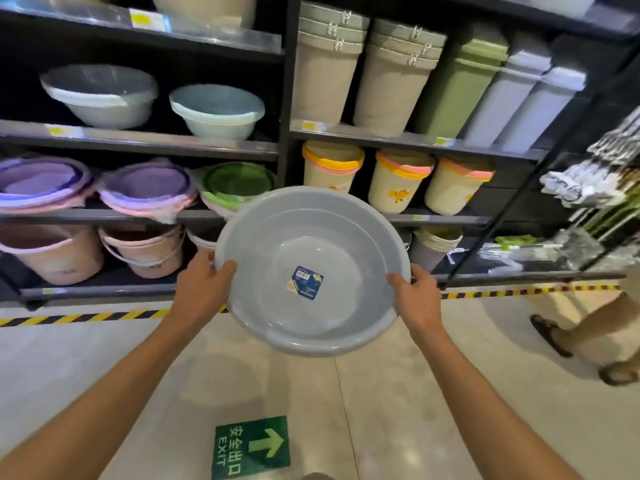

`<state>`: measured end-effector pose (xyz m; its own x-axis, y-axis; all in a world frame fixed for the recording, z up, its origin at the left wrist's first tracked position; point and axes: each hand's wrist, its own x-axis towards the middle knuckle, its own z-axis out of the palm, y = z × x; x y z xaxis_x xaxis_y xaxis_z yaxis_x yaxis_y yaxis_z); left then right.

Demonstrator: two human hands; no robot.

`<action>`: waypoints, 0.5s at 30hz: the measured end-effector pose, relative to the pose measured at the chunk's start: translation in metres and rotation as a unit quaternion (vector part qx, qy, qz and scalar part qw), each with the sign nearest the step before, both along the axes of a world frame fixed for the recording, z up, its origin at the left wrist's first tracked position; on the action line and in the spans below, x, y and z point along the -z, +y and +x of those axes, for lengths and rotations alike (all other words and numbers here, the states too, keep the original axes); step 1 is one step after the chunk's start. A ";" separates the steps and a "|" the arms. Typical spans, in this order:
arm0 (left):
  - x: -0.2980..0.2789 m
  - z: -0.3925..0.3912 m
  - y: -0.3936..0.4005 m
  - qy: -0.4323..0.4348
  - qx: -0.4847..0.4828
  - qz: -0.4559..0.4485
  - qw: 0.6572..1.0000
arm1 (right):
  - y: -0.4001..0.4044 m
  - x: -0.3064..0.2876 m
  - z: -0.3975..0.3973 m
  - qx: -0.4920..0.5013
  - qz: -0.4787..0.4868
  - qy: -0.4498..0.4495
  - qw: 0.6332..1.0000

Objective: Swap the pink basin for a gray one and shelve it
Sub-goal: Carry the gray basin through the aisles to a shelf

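Both hands hold a gray basin in the air in front of the shelves, its open side tilted toward the camera. The left hand grips the rim on one side and the right hand the opposite side, fingers curled over the edge, thumbs inside. The basin is empty except for a blue label stuck on its bottom. Behind it, the middle shelf carries nested purple basins and a green basin. The shelf above bears stacks of pale basins. Pink buckets stand on the lowest shelf. To the right, beige bins with yellow and pink rims are stacked. A green exit sign lies on the floor.
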<state>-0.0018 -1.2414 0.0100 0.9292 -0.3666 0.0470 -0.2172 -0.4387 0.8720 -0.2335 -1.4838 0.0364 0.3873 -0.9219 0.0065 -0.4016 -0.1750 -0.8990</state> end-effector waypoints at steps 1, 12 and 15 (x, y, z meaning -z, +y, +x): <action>0.001 0.010 -0.012 -0.003 0.007 0.003 1.000 | -0.007 0.001 0.006 0.007 0.002 0.002 1.000; 0.049 0.105 -0.152 0.012 0.024 0.069 0.997 | -0.137 0.060 0.103 0.016 -0.009 0.058 0.998; 0.069 0.129 -0.190 0.034 0.007 0.078 0.996 | -0.180 0.084 0.134 -0.005 -0.008 0.080 0.997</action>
